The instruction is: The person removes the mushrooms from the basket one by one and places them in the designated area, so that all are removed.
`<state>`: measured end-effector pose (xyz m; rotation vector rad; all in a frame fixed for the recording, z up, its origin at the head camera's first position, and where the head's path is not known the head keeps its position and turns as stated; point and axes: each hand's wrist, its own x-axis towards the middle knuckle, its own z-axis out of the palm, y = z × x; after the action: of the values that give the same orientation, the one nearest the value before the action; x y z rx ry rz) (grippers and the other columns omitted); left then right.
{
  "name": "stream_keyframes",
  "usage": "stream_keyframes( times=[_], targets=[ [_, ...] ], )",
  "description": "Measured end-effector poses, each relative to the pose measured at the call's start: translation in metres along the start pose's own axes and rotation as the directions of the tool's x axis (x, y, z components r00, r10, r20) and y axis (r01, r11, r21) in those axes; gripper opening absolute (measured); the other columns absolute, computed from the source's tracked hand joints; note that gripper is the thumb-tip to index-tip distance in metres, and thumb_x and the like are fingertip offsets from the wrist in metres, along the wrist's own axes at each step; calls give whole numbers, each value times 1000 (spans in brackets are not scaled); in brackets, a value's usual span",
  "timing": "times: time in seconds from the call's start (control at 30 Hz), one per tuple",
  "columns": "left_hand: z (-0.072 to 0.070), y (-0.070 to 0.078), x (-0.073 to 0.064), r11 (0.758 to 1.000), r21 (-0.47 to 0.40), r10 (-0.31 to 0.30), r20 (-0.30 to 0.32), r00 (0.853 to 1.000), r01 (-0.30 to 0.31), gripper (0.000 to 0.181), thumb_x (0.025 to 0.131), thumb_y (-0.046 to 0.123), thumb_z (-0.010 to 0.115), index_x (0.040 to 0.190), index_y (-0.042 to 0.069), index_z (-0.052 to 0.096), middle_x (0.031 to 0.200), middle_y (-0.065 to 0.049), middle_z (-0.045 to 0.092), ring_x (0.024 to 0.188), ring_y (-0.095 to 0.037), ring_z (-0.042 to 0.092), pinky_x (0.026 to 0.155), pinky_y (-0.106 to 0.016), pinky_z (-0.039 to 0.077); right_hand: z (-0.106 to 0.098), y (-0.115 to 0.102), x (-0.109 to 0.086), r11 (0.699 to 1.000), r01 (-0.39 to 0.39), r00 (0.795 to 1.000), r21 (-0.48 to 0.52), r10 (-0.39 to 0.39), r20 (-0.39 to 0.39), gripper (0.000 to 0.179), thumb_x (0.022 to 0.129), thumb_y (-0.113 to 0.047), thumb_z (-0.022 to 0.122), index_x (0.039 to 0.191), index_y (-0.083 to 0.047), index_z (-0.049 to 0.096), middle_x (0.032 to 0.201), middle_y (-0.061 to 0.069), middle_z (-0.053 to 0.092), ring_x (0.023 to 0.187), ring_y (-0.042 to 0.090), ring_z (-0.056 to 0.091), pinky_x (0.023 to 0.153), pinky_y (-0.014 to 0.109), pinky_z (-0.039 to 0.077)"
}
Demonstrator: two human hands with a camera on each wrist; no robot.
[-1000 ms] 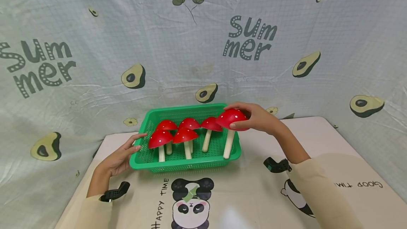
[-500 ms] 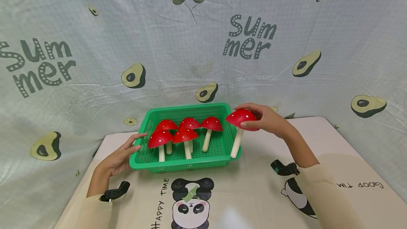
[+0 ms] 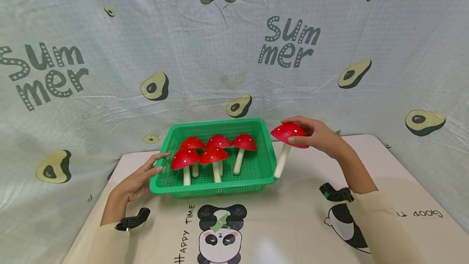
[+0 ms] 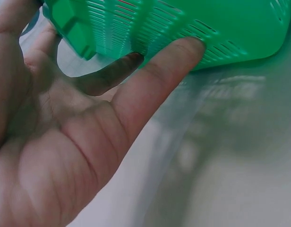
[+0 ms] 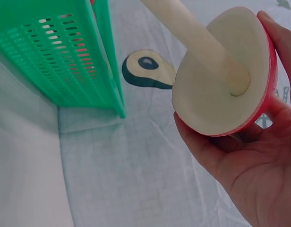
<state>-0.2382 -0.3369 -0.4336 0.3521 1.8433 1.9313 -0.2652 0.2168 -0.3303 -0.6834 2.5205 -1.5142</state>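
Note:
In the head view my right hand (image 3: 318,135) grips a toy mushroom (image 3: 292,131) by its red, white-dotted cap, just right of the green basket (image 3: 216,189). The pale stem slants down-left, its lower end close beside the basket's right rim. From the right wrist view I see the cap's cream underside (image 5: 202,104), with fingers and thumb around its edge. My left hand (image 3: 137,181) rests at the basket's left end, its fingers fairly straight and two fingertips over the rim. Other fingers (image 4: 159,75) touch the slotted outer wall. Several similar mushrooms (image 3: 214,156) stand or lean inside the basket.
A pale tablecloth (image 3: 286,223) with printed pandas and lettering covers the table. Behind it hangs a whitish cloth (image 3: 205,60) printed with avocados and "summer". A black wrist device (image 3: 335,192) sits on the right wrist, another one (image 3: 133,220) on the left.
My right hand has carried the mushroom rightward, from above the basket's right end to outside its right rim. The left hand and the basket have stayed in place.

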Motion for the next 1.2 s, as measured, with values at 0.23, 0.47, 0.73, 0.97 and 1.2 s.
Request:
stream_keyframes(
  times=[0.23, 0.47, 0.73, 0.97, 1.2],
  targets=[
    [3, 2, 5, 1000, 0, -11, -11, 1000, 11, 43, 110, 17, 43, 146, 39, 37, 142, -12, 31, 112, -27, 65, 88, -47, 58, -10, 1, -6, 1000, -5, 1000, -15, 5, -25, 53, 94, -24, 72, 143, -15, 54, 135, 13, 54, 118, 35, 50, 81, 36, 58],
    [2, 2, 5, 1000, 6, -24, -10, 1000, 24, 42, 110, 17, 44, 145, 40, 38, 140, -11, 35, 111, -27, 66, 88, -47, 58, -15, 8, -9, 1000, -2, 1000, -11, 1, -21, 53, 94, -23, 71, 143, -14, 53, 134, 14, 54, 118, 36, 49, 80, 36, 58],
    [3, 0, 9, 999, 22, -28, -23, 999, 28, 43, 110, 18, 45, 147, 37, 36, 150, -16, 19, 113, -26, 62, 89, -45, 58, -21, 16, -14, 999, -20, 998, -40, 18, -53, 53, 95, -26, 71, 144, -15, 52, 134, 13, 53, 118, 34, 48, 79, 36, 59],
    [1, -1, 6, 1000, 0, -26, 1, 1000, 26, 41, 110, 18, 43, 145, 40, 37, 141, -11, 34, 111, -26, 65, 89, -46, 58, -22, 20, -15, 999, -33, 999, -29, 31, -38, 53, 95, -25, 70, 144, -14, 52, 136, 15, 51, 120, 35, 47, 79, 35, 58],
    [-2, 0, 1, 1000, -17, -13, 8, 1000, 14, 41, 111, 17, 42, 143, 41, 39, 135, -7, 43, 109, -25, 67, 88, -46, 58, -24, 24, -12, 998, -50, 999, -32, 49, -21, 55, 95, -26, 71, 144, -14, 51, 137, 15, 52, 121, 35, 46, 80, 35, 58]
  ],
)
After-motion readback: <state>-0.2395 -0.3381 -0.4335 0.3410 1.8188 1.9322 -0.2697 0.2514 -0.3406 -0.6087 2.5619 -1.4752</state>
